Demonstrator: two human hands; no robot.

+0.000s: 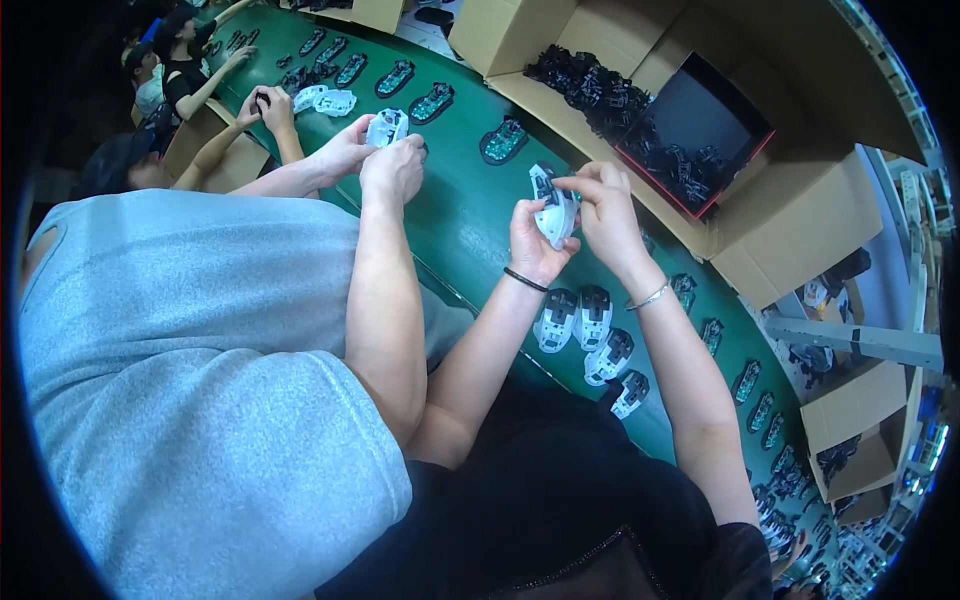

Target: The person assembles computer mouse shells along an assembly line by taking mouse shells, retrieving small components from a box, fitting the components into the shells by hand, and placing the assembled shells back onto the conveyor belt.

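Mouse shell [553, 222], white at one end and dark at the other, sits tilted in the person's hands above the green table [465, 205]. Its long axis runs mostly up and down the view, leaning a little left at the top: the dark, narrower end points away from the wearer, the rounded white end back toward them.

The left hand [540, 240], below a black wristband [525, 280], grips the white end, thumb along the shell's left side. The right hand [607, 205], above a silver bracelet [648, 297], has its fingers bent, the forefinger against the shell's upper part; whether it pinches anything cannot be told.

Between the forearms lie four black-and-white mouse shells [592, 318], the upper two nearly upright with dark ends away from the wearer, the lower two slanting, dark ends to the upper right. Beyond the hands is a black mouse base with a green circuit board [504, 140]. Any lettering on the shells is too small to read. At left, a grey-clad co-worker [200, 270] holds another white shell [388, 127].
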